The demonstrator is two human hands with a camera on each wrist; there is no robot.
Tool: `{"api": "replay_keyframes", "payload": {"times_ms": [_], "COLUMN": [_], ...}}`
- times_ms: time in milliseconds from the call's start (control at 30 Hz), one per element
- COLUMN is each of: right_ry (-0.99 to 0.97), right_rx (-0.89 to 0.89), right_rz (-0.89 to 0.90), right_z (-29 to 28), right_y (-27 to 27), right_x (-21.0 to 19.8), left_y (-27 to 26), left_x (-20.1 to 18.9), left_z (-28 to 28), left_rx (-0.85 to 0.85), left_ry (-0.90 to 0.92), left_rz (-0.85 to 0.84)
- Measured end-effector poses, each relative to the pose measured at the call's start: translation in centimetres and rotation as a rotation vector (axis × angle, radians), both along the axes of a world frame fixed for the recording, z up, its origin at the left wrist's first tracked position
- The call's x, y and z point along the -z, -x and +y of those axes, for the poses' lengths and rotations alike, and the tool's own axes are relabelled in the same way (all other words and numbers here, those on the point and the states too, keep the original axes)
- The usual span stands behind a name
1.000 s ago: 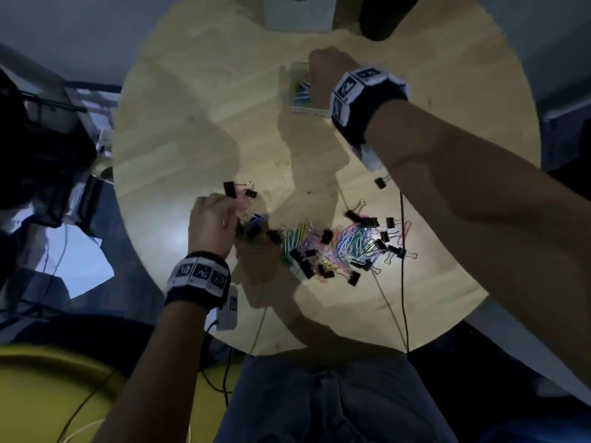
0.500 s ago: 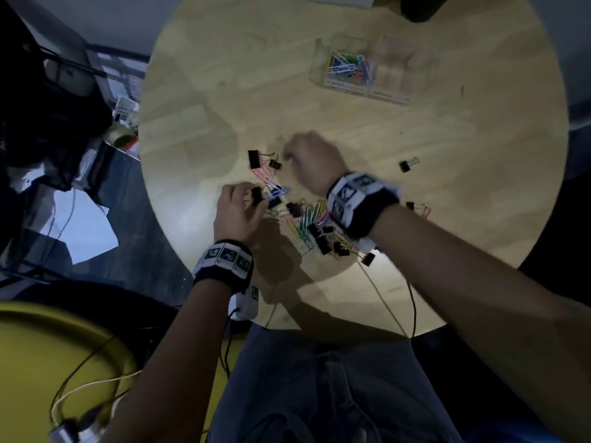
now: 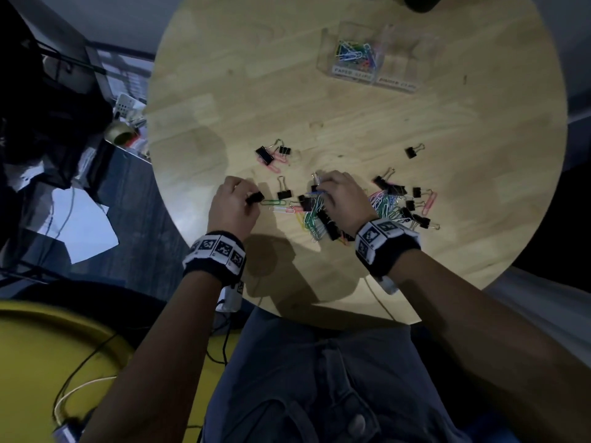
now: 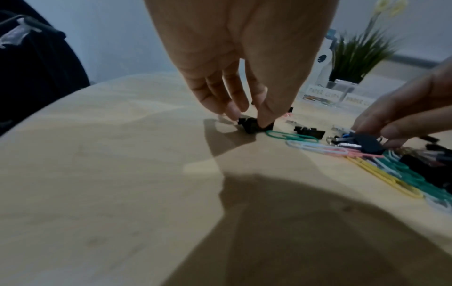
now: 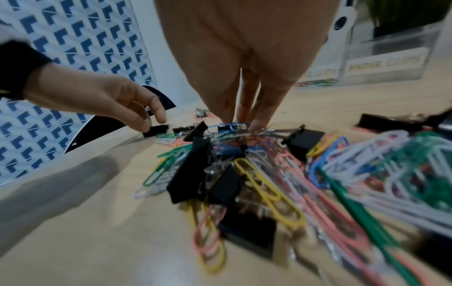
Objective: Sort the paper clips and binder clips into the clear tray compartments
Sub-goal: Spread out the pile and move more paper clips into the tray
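Observation:
A mixed pile (image 3: 315, 220) of coloured paper clips and black binder clips lies on the round wooden table (image 3: 351, 123), spreading right to a second cluster (image 3: 393, 203). My left hand (image 3: 248, 199) (image 4: 249, 118) pinches a black binder clip (image 3: 256, 196) (image 4: 252, 127) at the pile's left edge, on the tabletop. My right hand (image 3: 321, 191) (image 5: 240, 121) has its fingertips down on a blue paper clip (image 5: 226, 126) at the pile's far side, pinching it. The clear tray (image 3: 396, 59) stands far back; its left compartment holds paper clips (image 3: 355, 52).
Stray binder clips lie apart from the pile at the left (image 3: 265, 155) and the right (image 3: 414, 151). A potted plant (image 4: 354, 54) stands behind the tray. A thin cable (image 3: 379, 297) crosses the table's near edge.
My right hand has come back from the tray to the pile and lowered its fingers onto it. My left hand has stayed at the pile's left edge and now holds a binder clip.

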State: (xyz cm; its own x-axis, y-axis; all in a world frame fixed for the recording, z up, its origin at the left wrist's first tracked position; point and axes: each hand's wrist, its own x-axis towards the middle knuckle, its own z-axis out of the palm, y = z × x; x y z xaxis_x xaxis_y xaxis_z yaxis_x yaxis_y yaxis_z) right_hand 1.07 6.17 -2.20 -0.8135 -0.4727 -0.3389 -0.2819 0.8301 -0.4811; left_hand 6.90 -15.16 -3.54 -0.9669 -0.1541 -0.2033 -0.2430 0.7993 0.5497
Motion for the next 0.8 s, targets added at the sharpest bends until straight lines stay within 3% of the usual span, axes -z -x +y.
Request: {"api": "replay_keyframes", "payload": {"times_ms": [133, 267, 467, 667, 800], "right_ry": [0.089, -0.042, -0.197, 0.054, 0.134], "right_rx": [0.228, 0.408, 0.348, 0.666, 0.748], "right_rz": [0.092, 0.154, -0.03, -0.214, -0.202], "right_z": [0.1, -1.2, -3.6, -1.3, 1.0], "right_y": [-0.6, 0.5, 1.7, 2.4, 3.1], "right_x": [0.1, -0.1, -0.6, -1.1, -1.6], "left_y": [1.9, 5.2, 7.1, 6.7, 6.3], "left_x": [-0.4, -0.6, -0.2, -0.3, -1.5], "left_z": [0.5, 1.1, 0.6, 0.0, -0.1], "left_rx": [0.168, 0.369, 0.446, 0.456, 0.184], "left_ry": [0.185, 0.273, 0.437, 0.389, 0.041], "left_rz": [0.095, 0.089, -0.022, 0.017, 0.152]}}
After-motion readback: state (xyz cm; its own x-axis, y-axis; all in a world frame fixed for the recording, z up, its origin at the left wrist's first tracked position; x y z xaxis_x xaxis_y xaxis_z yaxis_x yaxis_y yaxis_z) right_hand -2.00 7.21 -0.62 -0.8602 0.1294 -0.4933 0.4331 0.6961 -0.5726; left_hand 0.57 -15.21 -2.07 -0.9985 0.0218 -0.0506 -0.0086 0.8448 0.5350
